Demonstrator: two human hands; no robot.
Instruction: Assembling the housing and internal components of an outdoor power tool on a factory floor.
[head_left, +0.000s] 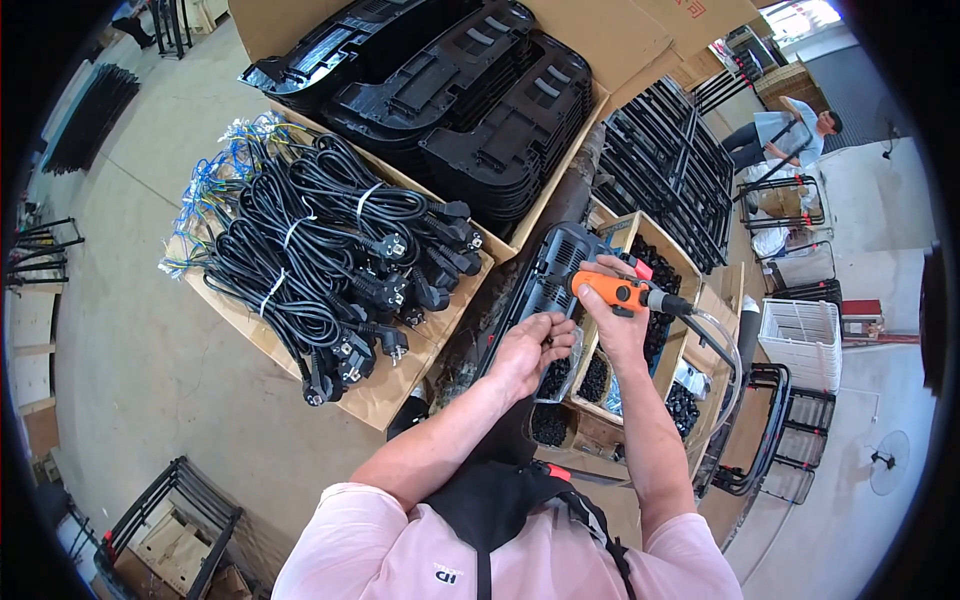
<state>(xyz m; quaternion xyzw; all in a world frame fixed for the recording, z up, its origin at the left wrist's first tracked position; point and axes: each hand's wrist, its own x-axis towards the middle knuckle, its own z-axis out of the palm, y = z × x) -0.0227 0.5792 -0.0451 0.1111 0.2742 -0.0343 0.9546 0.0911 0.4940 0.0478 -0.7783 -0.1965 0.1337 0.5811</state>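
Observation:
My right hand is wrapped round an orange power screwdriver, which has a black end and a hose leading off to the right. The tool lies over a black plastic housing with vent slots, in front of me. My left hand is closed, fingers curled together, just beside the near part of that housing. Whatever its fingers hold, if anything, is too small to make out. The screwdriver's tip is hidden against the dark housing.
Bundled black power cables lie on cardboard at the left. Behind them, a carton holds stacked black plastic covers. Wooden bins with small black parts stand at the right. Black metal frames and another person are farther off.

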